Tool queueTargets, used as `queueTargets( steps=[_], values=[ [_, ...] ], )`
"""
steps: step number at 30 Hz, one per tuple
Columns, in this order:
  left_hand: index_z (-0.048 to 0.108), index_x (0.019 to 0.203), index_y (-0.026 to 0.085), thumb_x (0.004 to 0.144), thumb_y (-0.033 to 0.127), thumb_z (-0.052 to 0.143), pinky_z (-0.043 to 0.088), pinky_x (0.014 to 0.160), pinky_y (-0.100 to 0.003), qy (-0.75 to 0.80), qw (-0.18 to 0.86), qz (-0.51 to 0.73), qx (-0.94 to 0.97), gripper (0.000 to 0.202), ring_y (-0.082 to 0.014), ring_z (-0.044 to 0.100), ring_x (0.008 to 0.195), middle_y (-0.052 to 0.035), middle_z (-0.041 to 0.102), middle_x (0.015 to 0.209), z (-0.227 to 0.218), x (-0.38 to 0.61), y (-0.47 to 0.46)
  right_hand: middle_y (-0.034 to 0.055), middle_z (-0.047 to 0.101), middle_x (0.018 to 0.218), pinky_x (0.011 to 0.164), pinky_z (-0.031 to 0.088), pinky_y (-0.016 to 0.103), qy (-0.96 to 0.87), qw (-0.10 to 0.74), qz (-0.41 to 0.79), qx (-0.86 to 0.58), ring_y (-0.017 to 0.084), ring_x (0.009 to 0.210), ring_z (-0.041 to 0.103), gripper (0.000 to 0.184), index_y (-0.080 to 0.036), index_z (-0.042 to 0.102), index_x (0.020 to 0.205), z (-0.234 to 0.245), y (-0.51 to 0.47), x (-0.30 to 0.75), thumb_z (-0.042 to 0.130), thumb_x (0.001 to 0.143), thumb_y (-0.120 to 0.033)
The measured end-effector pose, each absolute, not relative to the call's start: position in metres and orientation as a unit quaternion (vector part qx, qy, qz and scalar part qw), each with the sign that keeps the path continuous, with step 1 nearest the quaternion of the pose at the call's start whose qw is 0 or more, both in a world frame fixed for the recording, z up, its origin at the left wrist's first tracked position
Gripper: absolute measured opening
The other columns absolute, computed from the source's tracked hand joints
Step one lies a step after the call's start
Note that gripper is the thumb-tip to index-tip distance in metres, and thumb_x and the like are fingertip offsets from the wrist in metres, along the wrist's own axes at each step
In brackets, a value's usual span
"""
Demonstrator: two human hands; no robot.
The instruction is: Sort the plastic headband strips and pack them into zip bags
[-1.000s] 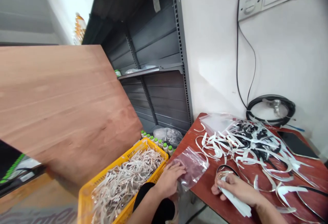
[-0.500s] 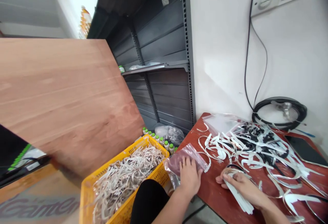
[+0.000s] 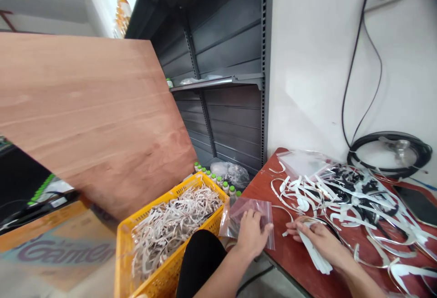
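Left hand (image 3: 251,235) grasps a clear zip bag (image 3: 246,216) at the near edge of the red table (image 3: 290,257), fingers curled over the plastic, apparently to steady it there. Right hand (image 3: 316,239) clenches a bunch of white strips (image 3: 314,253) just beside the bag, low on the tabletop, perhaps to keep them together. Right of the frame, a heap of white and black strips (image 3: 344,193) spreads across the table. Lower middle, a yellow crate (image 3: 160,199) packed with pale strips (image 3: 170,225) stands just left of the table — within easy reach, it seems, of both hands.
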State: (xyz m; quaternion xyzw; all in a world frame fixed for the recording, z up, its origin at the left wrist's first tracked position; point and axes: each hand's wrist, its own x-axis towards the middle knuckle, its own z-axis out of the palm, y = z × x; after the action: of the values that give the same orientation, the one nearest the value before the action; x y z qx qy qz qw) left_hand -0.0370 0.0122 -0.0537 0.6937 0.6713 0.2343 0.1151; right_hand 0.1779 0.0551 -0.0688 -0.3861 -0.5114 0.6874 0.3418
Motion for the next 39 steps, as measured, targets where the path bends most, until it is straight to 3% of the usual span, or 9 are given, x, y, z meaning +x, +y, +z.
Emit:
queueTargets(
  steps=[2, 5, 11, 15, 19, 21, 24, 32, 39],
  values=[
    [0.06, 0.106, 0.016, 0.078, 0.049, 0.052, 0.035, 0.094, -0.046, 0.706, 0.097, 0.229, 0.663, 0.044, -0.031, 0.047, 0.105, -0.0131, 0.057, 0.11, -0.058, -0.021, 0.015, 0.0146, 0.067, 0.105, 0.09, 0.05, 0.042, -0.485, 0.362, 0.692, -0.394, 0.029, 0.099, 0.063, 0.045, -0.013, 0.067, 0.091, -0.072, 0.05, 0.163, 0.066, 0.073, -0.055],
    [0.06, 0.105, 0.014, 0.075, 0.04, 0.057, 0.037, 0.09, -0.049, 0.722, 0.069, 0.196, 0.66, 0.04, -0.034, 0.045, 0.105, -0.0151, 0.056, 0.11, -0.066, -0.007, 0.015, 0.0127, 0.067, 0.105, 0.091, 0.05, 0.042, -0.46, 0.388, 0.683, -0.414, 0.03, 0.103, 0.061, 0.04, -0.016, 0.068, 0.088, -0.087, 0.045, 0.148, 0.065, 0.074, -0.053],
    [0.062, 0.098, 0.013, 0.084, 0.02, 0.041, 0.039, 0.09, -0.041, 0.673, 0.06, 0.19, 0.712, 0.027, -0.0268, 0.052, 0.096, -0.0122, 0.06, 0.099, -0.08, -0.016, 0.008, 0.0117, 0.066, 0.11, 0.097, 0.046, 0.04, -0.484, 0.449, 0.567, -0.492, 0.029, 0.106, 0.06, 0.046, -0.016, 0.064, 0.098, -0.125, 0.043, 0.155, 0.055, 0.079, -0.057],
    [0.065, 0.088, 0.017, 0.084, 0.014, 0.037, 0.04, 0.088, -0.034, 0.664, 0.073, 0.193, 0.719, 0.028, -0.0219, 0.054, 0.091, -0.0087, 0.061, 0.097, -0.08, -0.026, 0.008, 0.0092, 0.062, 0.117, 0.097, 0.046, 0.037, -0.544, 0.444, 0.473, -0.532, 0.026, 0.108, 0.059, 0.044, -0.02, 0.056, 0.11, -0.126, 0.029, 0.156, 0.051, 0.083, -0.054],
    [0.063, 0.085, 0.018, 0.086, 0.017, 0.038, 0.041, 0.085, -0.034, 0.672, 0.078, 0.197, 0.71, 0.026, -0.0212, 0.053, 0.091, -0.0077, 0.06, 0.096, -0.076, -0.025, 0.007, 0.0101, 0.062, 0.116, 0.093, 0.047, 0.032, -0.596, 0.446, 0.46, -0.483, 0.024, 0.11, 0.057, 0.036, -0.021, 0.052, 0.109, -0.114, 0.017, 0.146, 0.049, 0.086, -0.049],
    [0.061, 0.092, 0.019, 0.084, 0.027, 0.047, 0.039, 0.087, -0.037, 0.676, 0.078, 0.209, 0.702, 0.018, -0.024, 0.05, 0.097, -0.0079, 0.057, 0.102, -0.076, -0.023, 0.005, 0.0103, 0.063, 0.113, 0.092, 0.047, 0.032, -0.612, 0.445, 0.452, -0.472, 0.024, 0.107, 0.058, 0.033, -0.02, 0.052, 0.106, -0.109, 0.016, 0.143, 0.048, 0.088, -0.047],
    [0.056, 0.1, 0.02, 0.079, 0.034, 0.055, 0.036, 0.087, -0.041, 0.679, 0.074, 0.228, 0.694, 0.026, -0.0272, 0.045, 0.102, -0.0078, 0.053, 0.108, -0.079, -0.018, 0.0, 0.0094, 0.064, 0.109, 0.091, 0.046, 0.033, -0.618, 0.455, 0.433, -0.472, 0.024, 0.103, 0.059, 0.029, -0.021, 0.053, 0.103, -0.108, 0.019, 0.143, 0.047, 0.088, -0.045],
    [0.058, 0.09, 0.019, 0.089, 0.023, 0.038, 0.034, 0.084, -0.038, 0.66, 0.068, 0.213, 0.717, 0.021, -0.0241, 0.046, 0.096, -0.0071, 0.055, 0.1, -0.084, -0.014, 0.006, 0.0063, 0.066, 0.097, 0.085, 0.047, 0.032, -0.632, 0.476, 0.414, -0.45, 0.022, 0.089, 0.062, 0.024, -0.022, 0.056, 0.097, -0.1, 0.021, 0.141, 0.044, 0.089, -0.041],
    [0.061, 0.074, 0.019, 0.085, 0.017, 0.042, 0.035, 0.082, -0.034, 0.643, 0.122, 0.262, 0.709, 0.022, -0.0213, 0.051, 0.087, -0.0063, 0.059, 0.087, -0.068, -0.022, 0.021, 0.0054, 0.066, 0.09, 0.081, 0.048, 0.03, -0.603, 0.515, 0.427, -0.434, 0.021, 0.085, 0.062, 0.022, -0.021, 0.054, 0.085, -0.079, 0.019, 0.141, 0.043, 0.088, -0.04]
  ],
)
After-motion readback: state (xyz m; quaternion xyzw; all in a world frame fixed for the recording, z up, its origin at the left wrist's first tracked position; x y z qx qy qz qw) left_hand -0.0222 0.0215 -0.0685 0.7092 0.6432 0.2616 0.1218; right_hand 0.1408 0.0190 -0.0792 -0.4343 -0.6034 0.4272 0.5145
